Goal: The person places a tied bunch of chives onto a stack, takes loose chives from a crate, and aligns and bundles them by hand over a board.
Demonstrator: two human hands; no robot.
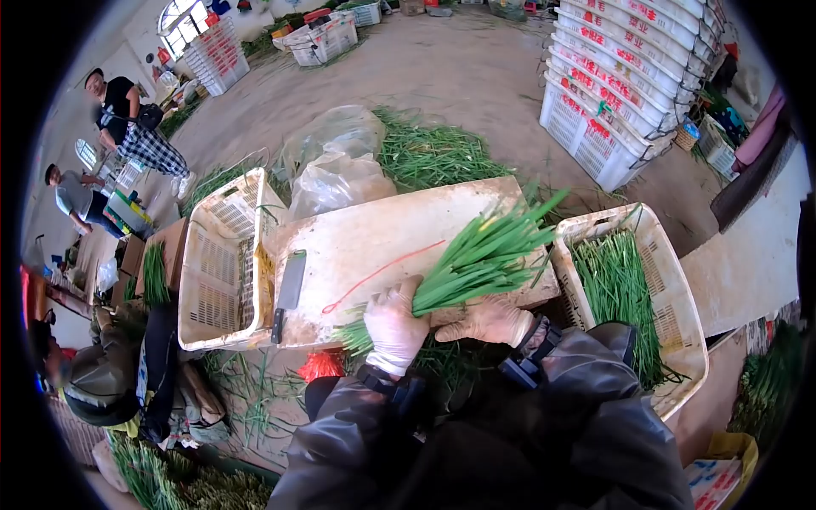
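My gloved left hand (395, 327) is wrapped round a bundle of long green garlic chives (484, 255), near its lower end. The leafy tips point up and right over the white board (340, 255). My gloved right hand (491, 323) lies along the near side of the bundle, fingers stretched out toward my left hand and grasping nothing visible. A red tie (382, 270) with a small loop at one end lies on the board, left of the bundle. Farther left, a cleaver (291, 282) rests with its dark handle toward me.
A white crate of chives (620, 289) stands at my right, another white crate (208, 285) at my left. Beyond the board are plastic bags (340, 178) and a heap of greens (433, 149). Stacked crates (612, 85) rise behind. Two people stand at far left.
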